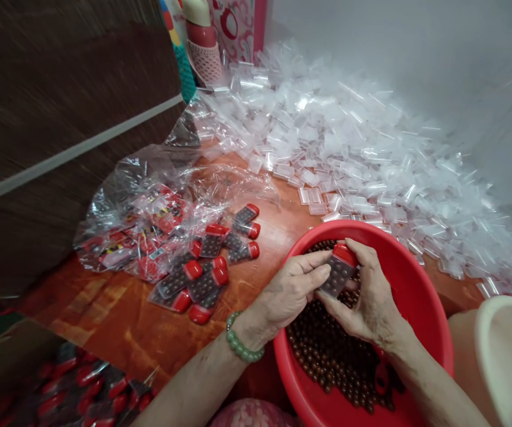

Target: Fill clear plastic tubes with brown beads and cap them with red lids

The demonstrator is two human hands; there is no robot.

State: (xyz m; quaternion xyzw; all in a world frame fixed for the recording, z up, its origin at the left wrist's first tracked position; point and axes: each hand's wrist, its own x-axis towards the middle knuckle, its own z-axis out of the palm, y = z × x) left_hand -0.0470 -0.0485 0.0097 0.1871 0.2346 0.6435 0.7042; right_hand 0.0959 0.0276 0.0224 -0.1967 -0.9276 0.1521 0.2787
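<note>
Over a red basin, both my hands are closed around a small clear plastic box with a red cap, filled with dark round beads. My left hand, with a green bead bracelet at the wrist, grips its left side. My right hand holds it from the right, with fingers at the cap and under the bottom. Loose brown beads cover part of the basin's floor below. Among them lies a red piece, partly hidden by my right forearm.
Several filled, red-capped boxes lie on the wooden table, beside a clear bag of red packets. Empty clear boxes are heaped along the wall. A carton with more red-capped boxes stands lower left; a pale container is at right.
</note>
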